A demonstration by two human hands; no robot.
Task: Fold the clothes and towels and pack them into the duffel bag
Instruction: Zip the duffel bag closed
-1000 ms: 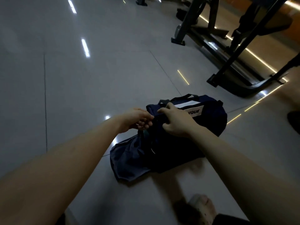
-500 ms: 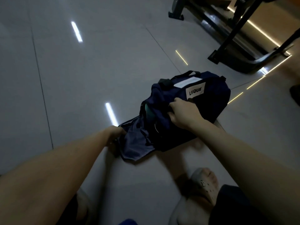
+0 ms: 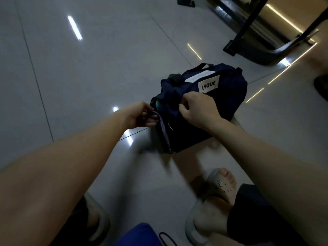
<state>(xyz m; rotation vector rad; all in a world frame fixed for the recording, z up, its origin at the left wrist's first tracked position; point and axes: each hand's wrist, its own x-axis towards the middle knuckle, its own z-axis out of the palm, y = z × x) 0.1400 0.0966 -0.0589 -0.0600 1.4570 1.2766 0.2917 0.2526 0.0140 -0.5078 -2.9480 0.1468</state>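
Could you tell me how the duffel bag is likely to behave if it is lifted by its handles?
Probably floppy: the bag bunches where the right hand pinches it, and the flap bends limply in the left hand. It looks stuffed, so perhaps weighty and saggy.

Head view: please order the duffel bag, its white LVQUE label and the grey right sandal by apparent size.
Largest: duffel bag.
Then: right sandal, enlarged by nearness to the camera.
Smallest: LVQUE label.

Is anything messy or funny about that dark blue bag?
The navy fabric duffel bag gapes open at its near end, its end flap loose, a teal thing peeking out. The left hand grips the flap; the right hand pinches the bag's top. Nothing looks spilled or torn.
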